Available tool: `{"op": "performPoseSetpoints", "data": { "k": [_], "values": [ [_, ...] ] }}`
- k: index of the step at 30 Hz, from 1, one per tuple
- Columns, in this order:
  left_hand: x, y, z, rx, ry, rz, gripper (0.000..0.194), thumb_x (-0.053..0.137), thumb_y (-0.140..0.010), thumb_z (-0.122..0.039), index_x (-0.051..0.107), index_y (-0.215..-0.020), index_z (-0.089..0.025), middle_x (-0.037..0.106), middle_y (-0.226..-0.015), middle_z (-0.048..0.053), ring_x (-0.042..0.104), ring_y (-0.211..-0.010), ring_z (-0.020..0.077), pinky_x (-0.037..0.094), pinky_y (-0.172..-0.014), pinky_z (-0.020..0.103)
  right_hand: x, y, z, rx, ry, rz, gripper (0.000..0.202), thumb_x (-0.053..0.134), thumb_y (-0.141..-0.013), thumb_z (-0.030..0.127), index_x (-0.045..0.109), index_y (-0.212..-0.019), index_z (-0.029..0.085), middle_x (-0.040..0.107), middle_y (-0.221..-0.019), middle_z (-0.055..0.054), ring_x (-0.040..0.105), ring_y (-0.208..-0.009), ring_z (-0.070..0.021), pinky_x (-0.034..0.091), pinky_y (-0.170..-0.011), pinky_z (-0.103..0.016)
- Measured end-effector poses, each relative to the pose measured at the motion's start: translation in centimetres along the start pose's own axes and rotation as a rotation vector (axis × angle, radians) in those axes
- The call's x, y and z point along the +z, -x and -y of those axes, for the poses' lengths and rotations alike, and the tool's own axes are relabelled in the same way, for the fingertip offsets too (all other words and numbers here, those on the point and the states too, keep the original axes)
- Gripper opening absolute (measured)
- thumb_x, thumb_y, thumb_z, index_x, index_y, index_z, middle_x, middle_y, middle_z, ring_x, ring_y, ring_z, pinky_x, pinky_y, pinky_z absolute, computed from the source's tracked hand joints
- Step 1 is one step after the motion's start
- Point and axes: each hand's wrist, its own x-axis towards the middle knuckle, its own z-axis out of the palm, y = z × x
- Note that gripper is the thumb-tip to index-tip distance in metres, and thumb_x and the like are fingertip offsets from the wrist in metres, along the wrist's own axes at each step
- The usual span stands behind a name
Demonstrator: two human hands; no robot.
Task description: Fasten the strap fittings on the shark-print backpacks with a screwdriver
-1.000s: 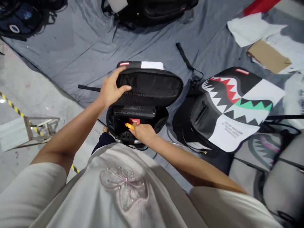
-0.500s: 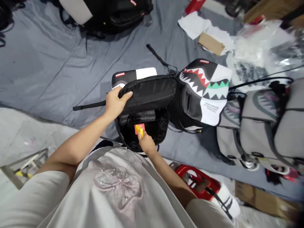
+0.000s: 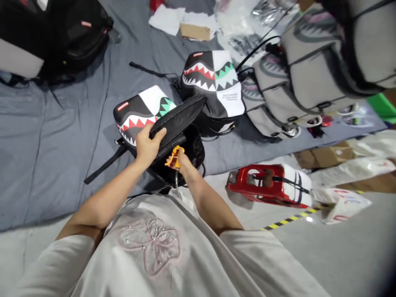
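Observation:
A black-and-white backpack point(image 3: 139, 113) with a shark-mouth print lies on the grey cloth, unzipped toward me. My left hand point(image 3: 148, 145) grips the edge of its black padded panel point(image 3: 182, 117), thumb on top, holding it up from the dark opening point(image 3: 195, 150). Over that opening, my right hand point(image 3: 185, 164) has its fingers closed around a small orange plastic tool point(image 3: 177, 152); its exact kind is unclear. Below this hand shows a thin curved silvery strip. Deeper parts of the inside are in shadow.
Touching on the right is a second shark-print backpack point(image 3: 213, 84). Grey backpacks point(image 3: 312, 70) stand in a row beyond it. A black bag point(image 3: 74, 45) lies upper left, papers point(image 3: 168, 20) and plastic wrap point(image 3: 236, 20) at the back. A red-and-white stool point(image 3: 260, 185) stands on the floor.
My view has turned, showing more of the backpack's printed front and the floor at right. The right hand has turned and lifted slightly with the orange tool; the red tag behind it no longer shows.

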Motion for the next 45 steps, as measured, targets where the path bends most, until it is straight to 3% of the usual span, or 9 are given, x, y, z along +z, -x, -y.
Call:
{"op": "performPoseSetpoints", "data": {
  "k": [5, 9, 22, 29, 34, 36, 39, 42, 45],
  "values": [
    [-1.0, -2.1, 1.9, -0.01, -0.018, -0.118, 0.03, 0.062, -0.08, -0.048, 0.058, -0.075, -0.019, 0.054, -0.067, -0.004, 0.047, -0.064, 0.0121, 0.037, -0.061, 0.024, 0.4, -0.1, -3.3, 0.014, -0.19, 0.212, 0.057, 0.027, -0.098, 0.065, 0.054, -0.085, 0.017, 0.032, -0.043, 0.011, 0.025, -0.031, -0.0077, 0.034, -0.037, -0.02],
    [-1.3, -2.9, 2.6, 0.04, -0.027, -0.122, 0.03, 0.061, -0.082, -0.047, 0.054, -0.07, -0.02, 0.05, -0.064, -0.004, 0.044, -0.063, 0.0119, 0.035, -0.06, 0.024, -1.3, -0.7, -3.7, -0.061, -0.326, 0.224, 0.061, 0.021, -0.097, 0.07, 0.053, -0.086, 0.019, 0.025, -0.042, 0.013, 0.017, -0.031, -0.0061, 0.028, -0.037, -0.017],
    [-0.3, -4.4, 2.6, 0.08, -0.064, -0.124, 0.036, 0.055, -0.085, -0.05, 0.046, -0.066, -0.021, 0.042, -0.062, -0.005, 0.039, -0.06, 0.0115, 0.031, -0.059, 0.025, -1.0, -1.6, -3.4, -0.061, -0.222, 0.199, 0.058, 0.012, -0.101, 0.061, 0.05, -0.089, 0.019, 0.031, -0.042, 0.012, 0.025, -0.031, -0.0059, 0.035, -0.038, -0.016],
    [1.2, -6.2, 0.6, 0.168, -0.058, -0.067, 0.045, 0.057, -0.087, -0.05, 0.038, -0.059, -0.021, 0.031, -0.057, -0.005, 0.032, -0.056, 0.0103, 0.027, -0.055, 0.027, -0.5, -0.2, -2.8, 0.099, 0.134, 0.355, 0.037, 0.05, -0.097, 0.052, 0.053, -0.082, 0.018, 0.045, -0.042, 0.007, 0.037, -0.029, -0.009, 0.032, -0.029, -0.019],
    [2.1, -8.4, 0.3, 0.219, -0.062, 0.101, 0.054, 0.056, -0.085, -0.06, 0.036, -0.056, -0.02, 0.028, -0.056, -0.005, 0.029, -0.056, 0.0102, 0.025, -0.054, 0.027, -2.1, 3.3, 0.2, 0.063, 0.336, 0.293, 0.033, 0.055, -0.095, 0.05, 0.052, -0.083, 0.019, 0.042, -0.038, 0.008, 0.037, -0.026, -0.0092, 0.031, -0.028, -0.019],
    [2.0, -9.0, 1.1, 0.22, -0.064, 0.127, 0.057, 0.054, -0.085, -0.064, 0.032, -0.055, -0.02, 0.026, -0.056, -0.005, 0.027, -0.056, 0.0098, 0.023, -0.053, 0.028, -3.4, 5.3, 2.8, 0.036, 0.563, 0.289, 0.033, 0.065, -0.089, 0.049, 0.054, -0.081, 0.019, 0.045, -0.038, 0.007, 0.039, -0.025, -0.0102, 0.028, -0.027, -0.02],
    [1.4, -9.2, 2.3, 0.198, -0.067, 0.104, 0.06, 0.052, -0.085, -0.067, 0.031, -0.055, -0.02, 0.025, -0.057, -0.005, 0.025, -0.055, 0.0097, 0.021, -0.052, 0.028, -3.7, 6.4, 7.2, -0.101, 0.784, 0.173, 0.037, 0.051, -0.096, 0.051, 0.055, -0.083, 0.017, 0.048, -0.04, 0.004, 0.042, -0.027, -0.0114, 0.032, -0.03, -0.021],
    [1.0, -8.9, 2.5, 0.196, -0.058, 0.1, 0.06, 0.051, -0.086, -0.068, 0.031, -0.055, -0.02, 0.024, -0.057, -0.004, 0.025, -0.055, 0.0099, 0.021, -0.051, 0.028, -0.3, 4.0, 10.1, -0.232, 0.794, -0.002, 0.033, 0.035, -0.103, 0.041, 0.054, -0.092, 0.016, 0.045, -0.044, 0.006, 0.046, -0.033, -0.0104, 0.039, -0.037, -0.019],
    [0.6, -8.5, 2.3, 0.236, -0.048, 0.13, 0.058, 0.051, -0.086, -0.067, 0.035, -0.056, -0.02, 0.027, -0.057, -0.004, 0.028, -0.055, 0.0102, 0.023, -0.051, 0.028, 4.6, 0.4, 10.1, -0.214, 0.857, 0.052, 0.034, 0.023, -0.106, 0.03, 0.053, -0.097, 0.015, 0.044, -0.048, 0.007, 0.048, -0.038, -0.0088, 0.043, -0.044, -0.017]
  ]
}}
